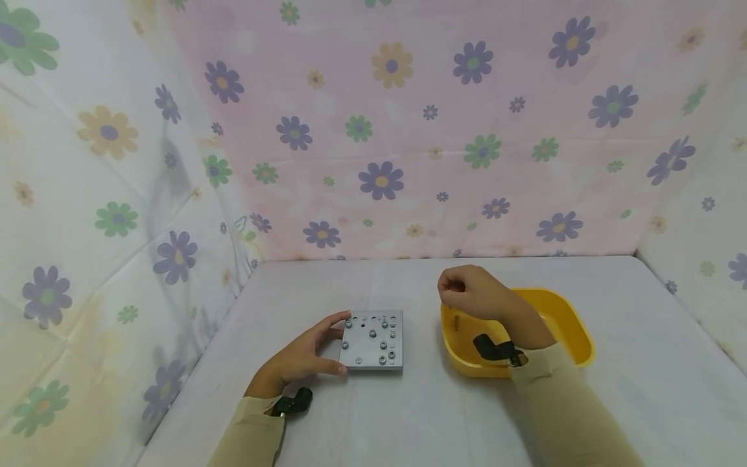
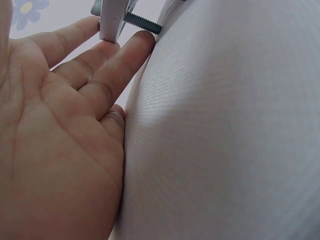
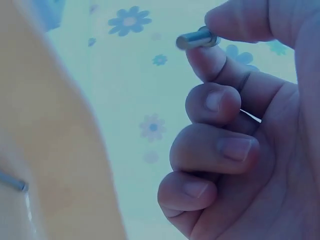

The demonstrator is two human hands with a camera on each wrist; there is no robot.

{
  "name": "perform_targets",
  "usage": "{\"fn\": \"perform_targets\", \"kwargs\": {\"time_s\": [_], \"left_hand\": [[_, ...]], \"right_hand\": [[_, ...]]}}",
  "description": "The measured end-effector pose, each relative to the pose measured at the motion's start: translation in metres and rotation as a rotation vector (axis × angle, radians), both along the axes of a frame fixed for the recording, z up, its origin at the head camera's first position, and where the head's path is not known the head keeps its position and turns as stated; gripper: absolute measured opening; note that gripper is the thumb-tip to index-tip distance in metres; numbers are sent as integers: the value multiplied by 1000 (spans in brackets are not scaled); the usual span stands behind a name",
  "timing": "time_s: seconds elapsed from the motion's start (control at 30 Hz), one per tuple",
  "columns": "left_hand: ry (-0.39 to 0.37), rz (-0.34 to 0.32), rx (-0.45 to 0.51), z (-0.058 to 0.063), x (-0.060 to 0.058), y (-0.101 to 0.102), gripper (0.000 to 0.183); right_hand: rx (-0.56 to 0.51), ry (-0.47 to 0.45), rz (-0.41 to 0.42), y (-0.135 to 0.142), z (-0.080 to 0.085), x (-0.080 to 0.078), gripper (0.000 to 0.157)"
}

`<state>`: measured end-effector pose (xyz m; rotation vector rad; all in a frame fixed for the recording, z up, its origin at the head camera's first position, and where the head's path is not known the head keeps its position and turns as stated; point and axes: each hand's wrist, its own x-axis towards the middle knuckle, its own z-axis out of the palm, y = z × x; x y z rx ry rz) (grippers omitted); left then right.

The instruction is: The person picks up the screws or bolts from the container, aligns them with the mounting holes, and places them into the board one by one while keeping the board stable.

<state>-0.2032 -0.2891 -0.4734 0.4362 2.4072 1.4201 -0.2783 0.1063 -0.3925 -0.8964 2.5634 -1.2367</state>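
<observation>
In the head view, a square grey metal plate point(image 1: 364, 353) carries several round metal screw heads on its top face. My left hand point(image 1: 303, 353) holds the plate by its left side, thumb at the near corner and fingertips at the far one. A threaded screw shank point(image 2: 143, 22) sticks out under the plate in the left wrist view, close to a fingertip. My right hand point(image 1: 475, 292) is raised over the left part of a yellow bin point(image 1: 574, 331). Between its thumb and index finger it pinches a small metal pin with a collar point(image 3: 197, 39); the other fingers are curled in.
Inside the yellow bin, a small bolt point(image 1: 456, 322) leans near the left wall. A white cloth covers the table point(image 1: 408, 421). Flower-print curtains point(image 1: 408, 130) stand behind the table and at both sides.
</observation>
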Motion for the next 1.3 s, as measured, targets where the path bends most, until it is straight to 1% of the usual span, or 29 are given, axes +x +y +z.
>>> {"fn": "perform_targets", "kwargs": {"time_s": [0.07, 0.13, 0.23, 0.37, 0.5, 0.63, 0.73, 0.87, 1.07, 1.3], "left_hand": [[-2, 4, 0, 1, 1, 0, 110], [-4, 5, 1, 2, 2, 1, 111], [-6, 2, -3, 2, 1, 1, 110], [0, -4, -13, 1, -1, 2, 110], [13, 6, -25, 1, -1, 1, 111], [12, 9, -22, -1, -1, -1, 111], [10, 4, -20, -2, -1, -2, 111], [10, 6, -23, 0, 0, 0, 112], [21, 10, -37, 1, 1, 1, 113], [26, 5, -18, -4, 0, 1, 116]], "right_hand": [[-34, 9, -14, -3, 4, 2, 6], [-59, 15, -26, -7, 7, 4, 4], [-66, 12, -39, -13, 9, 8, 3], [-44, -2, -52, -20, 3, 12, 3], [-48, -20, -53, -29, -5, 14, 4], [-37, -1, -54, -38, -11, 16, 4], [-31, 34, -68, -43, -12, 19, 5], [-44, 58, -85, -48, -12, 22, 4], [-46, 48, -137, -58, -14, 25, 7], [5, 26, -219, -72, -18, 29, 5]]}}
